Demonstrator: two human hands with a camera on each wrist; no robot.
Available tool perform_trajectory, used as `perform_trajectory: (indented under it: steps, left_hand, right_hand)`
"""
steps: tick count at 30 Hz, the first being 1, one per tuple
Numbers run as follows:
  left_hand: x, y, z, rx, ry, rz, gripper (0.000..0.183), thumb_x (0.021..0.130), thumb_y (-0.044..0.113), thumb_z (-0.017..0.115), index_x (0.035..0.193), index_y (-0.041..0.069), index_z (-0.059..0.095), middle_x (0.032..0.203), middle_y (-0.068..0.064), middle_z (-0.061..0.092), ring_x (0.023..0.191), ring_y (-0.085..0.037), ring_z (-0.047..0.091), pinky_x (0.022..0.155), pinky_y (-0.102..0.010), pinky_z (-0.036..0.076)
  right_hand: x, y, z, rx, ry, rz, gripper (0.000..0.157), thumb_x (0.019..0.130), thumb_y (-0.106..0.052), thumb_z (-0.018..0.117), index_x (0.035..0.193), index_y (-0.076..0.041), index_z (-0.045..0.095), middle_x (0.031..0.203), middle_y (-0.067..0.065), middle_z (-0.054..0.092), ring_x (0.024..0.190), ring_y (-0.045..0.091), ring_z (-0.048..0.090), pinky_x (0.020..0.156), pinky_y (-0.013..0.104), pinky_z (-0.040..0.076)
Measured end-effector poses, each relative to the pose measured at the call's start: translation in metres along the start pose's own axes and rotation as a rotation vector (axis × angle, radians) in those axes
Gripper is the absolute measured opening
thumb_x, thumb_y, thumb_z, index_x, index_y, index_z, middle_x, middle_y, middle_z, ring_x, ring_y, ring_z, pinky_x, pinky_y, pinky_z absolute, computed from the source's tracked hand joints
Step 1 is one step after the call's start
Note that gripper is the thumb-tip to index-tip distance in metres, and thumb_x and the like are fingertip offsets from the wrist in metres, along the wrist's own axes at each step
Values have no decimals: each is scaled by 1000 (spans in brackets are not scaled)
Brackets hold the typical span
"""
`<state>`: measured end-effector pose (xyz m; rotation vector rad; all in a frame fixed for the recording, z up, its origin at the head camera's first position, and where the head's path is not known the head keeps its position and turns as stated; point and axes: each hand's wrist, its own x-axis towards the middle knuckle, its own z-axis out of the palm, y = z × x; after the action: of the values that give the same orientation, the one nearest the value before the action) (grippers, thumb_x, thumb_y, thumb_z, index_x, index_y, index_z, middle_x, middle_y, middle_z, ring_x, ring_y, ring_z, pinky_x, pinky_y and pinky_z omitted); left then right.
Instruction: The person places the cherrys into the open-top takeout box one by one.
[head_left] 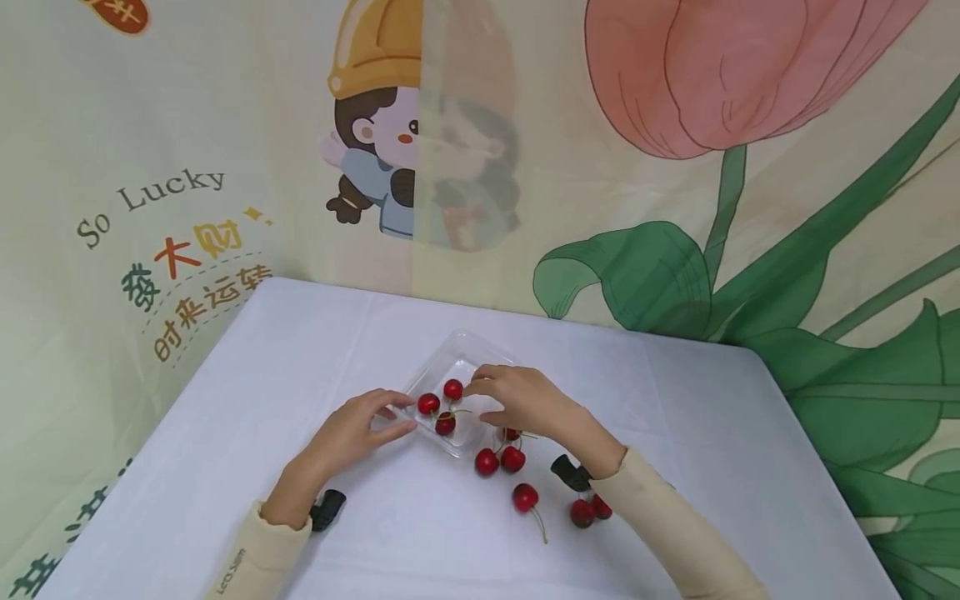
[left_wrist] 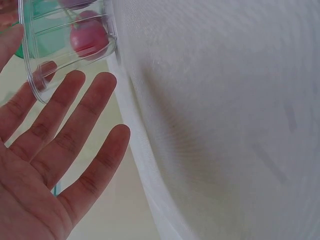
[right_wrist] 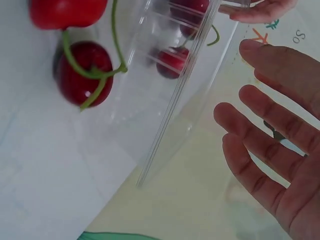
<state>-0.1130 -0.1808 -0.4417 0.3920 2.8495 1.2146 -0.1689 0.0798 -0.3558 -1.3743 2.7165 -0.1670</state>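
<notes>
A clear plastic tray (head_left: 474, 435) sits on the white table with three red cherries (head_left: 429, 404) inside. My left hand (head_left: 358, 427) is at its left edge, thumb and fingers spread around the near-left side; in the left wrist view the fingertips (left_wrist: 102, 82) are straight and right by the rim. Over the tray's right part hovers my right hand (head_left: 528, 400). Its fingers (right_wrist: 250, 165) are loosely extended with nothing between them in the right wrist view. Just outside the tray's near-right side lies a cluster of cherries (head_left: 513, 459) joined by green stems, one partly hidden beneath the right hand.
A single cherry (head_left: 525, 497) with a long stem lies nearer the front. Beside the right forearm are two more cherries (head_left: 582, 513), one partly covered by the sleeve (head_left: 667, 517). Behind the table (head_left: 337, 333) hangs a printed curtain (head_left: 480, 275).
</notes>
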Motion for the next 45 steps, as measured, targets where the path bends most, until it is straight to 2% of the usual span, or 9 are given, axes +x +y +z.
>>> perform_trajectory:
  steps: [16,23,39,45]
  left_hand:
    - [1,0,1,3,2,-4,38,88,32,73,121,13,66,120,-3,66,102,-23,64,87,-49,53]
    - [1,-1,1,5,-3,-12,39,88,33,73,122,14,66,121,-3,66,103,-23,64,88,-49,52]
    - [0,-1,1,0,-10,-11,39,89,33,73,122,14,66,122,-3,65,103,-23,64,87,-49,53]
    - [0,0,2,1,-6,-4,38,88,31,73,121,13,66,121,-3,66,103,-24,64,87,-49,53]
  right_hand:
    - [-41,29,2,26,86,82,35,78,-16,83,111,-10,72,108,3,66,96,17,65,76,31,56]
    - [-57,34,0,29,80,138,35,78,-16,83,110,-10,72,107,4,67,95,18,66,76,30,57]
    - [-100,37,2,-10,98,174,34,76,-17,85,107,-9,73,105,4,67,95,20,66,76,33,58]
    - [-115,38,3,19,53,234,36,77,-21,85,109,-9,73,107,6,67,96,22,66,77,37,58]
